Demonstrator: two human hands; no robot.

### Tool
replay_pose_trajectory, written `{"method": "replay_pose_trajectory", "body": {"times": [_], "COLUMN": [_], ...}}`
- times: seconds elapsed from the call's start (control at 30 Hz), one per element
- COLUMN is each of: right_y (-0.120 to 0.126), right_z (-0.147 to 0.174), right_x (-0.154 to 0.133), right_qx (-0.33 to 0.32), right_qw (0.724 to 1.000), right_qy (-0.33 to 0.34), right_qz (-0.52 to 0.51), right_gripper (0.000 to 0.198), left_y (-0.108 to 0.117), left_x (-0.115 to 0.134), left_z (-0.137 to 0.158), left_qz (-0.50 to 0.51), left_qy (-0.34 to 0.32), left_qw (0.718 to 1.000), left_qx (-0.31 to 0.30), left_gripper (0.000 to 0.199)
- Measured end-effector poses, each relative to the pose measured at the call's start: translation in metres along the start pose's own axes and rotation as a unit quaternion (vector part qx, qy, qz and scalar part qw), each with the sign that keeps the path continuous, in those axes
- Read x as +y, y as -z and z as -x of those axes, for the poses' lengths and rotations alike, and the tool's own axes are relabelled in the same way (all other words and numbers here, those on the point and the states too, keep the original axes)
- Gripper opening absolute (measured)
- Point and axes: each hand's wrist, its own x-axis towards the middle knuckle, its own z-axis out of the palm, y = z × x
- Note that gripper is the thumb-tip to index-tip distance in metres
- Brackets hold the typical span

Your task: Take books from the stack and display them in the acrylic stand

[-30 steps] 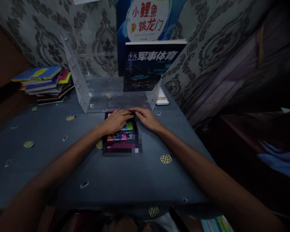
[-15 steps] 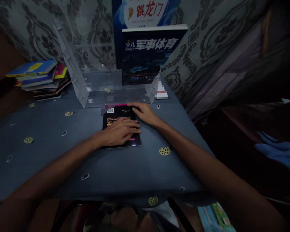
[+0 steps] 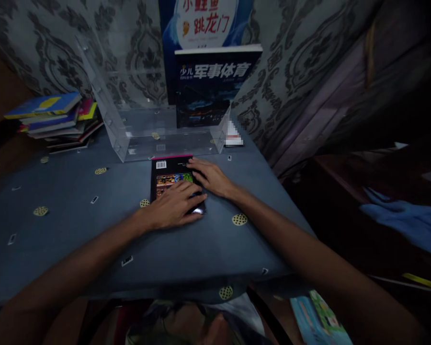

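A black book (image 3: 170,165) lies flat on the table, a barcode and small colour pictures facing up, with a pink edge at its far side. Across its near half rests my left hand (image 3: 174,203), palm down with fingers stretched out, hiding part of the cover. My right hand (image 3: 213,177) lies over the book's right edge, its fingers extended and the fingertips on the cover. Just beyond the book stands a clear plastic book rack (image 3: 165,143). In the rack's right part, a dark book with white Chinese characters (image 3: 204,96) leans before a blue picture book (image 3: 204,24).
A pile of books (image 3: 57,117) sits at the table's back left. The table (image 3: 75,249) wears a blue-grey patterned cloth. Patterned wallpaper (image 3: 290,62) rises behind. To the right lies a blue cloth (image 3: 409,220); below the front edge are colourful books (image 3: 316,316).
The view has shifted slightly. My left hand has slid toward the near edge of the black book, showing more of its pictures. My right hand stays at the right edge, slightly lower.
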Motion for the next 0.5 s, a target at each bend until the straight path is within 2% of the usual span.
{"method": "replay_pose_trajectory", "body": {"times": [0.27, 0.5], "right_y": [0.012, 0.013], "right_z": [0.044, 0.068], "right_x": [-0.034, -0.042], "right_qx": [-0.023, -0.02], "right_qw": [0.999, 1.0], "right_qy": [-0.01, -0.004], "right_qz": [0.022, 0.018], "right_gripper": [0.04, 0.044], "left_y": [-0.006, -0.005], "left_x": [0.005, 0.008], "left_z": [0.002, 0.003], "left_qz": [-0.058, -0.069], "left_qy": [-0.013, -0.029], "left_qw": [0.998, 0.997], "left_qx": [0.021, 0.034], "left_gripper": [0.032, 0.025]}}
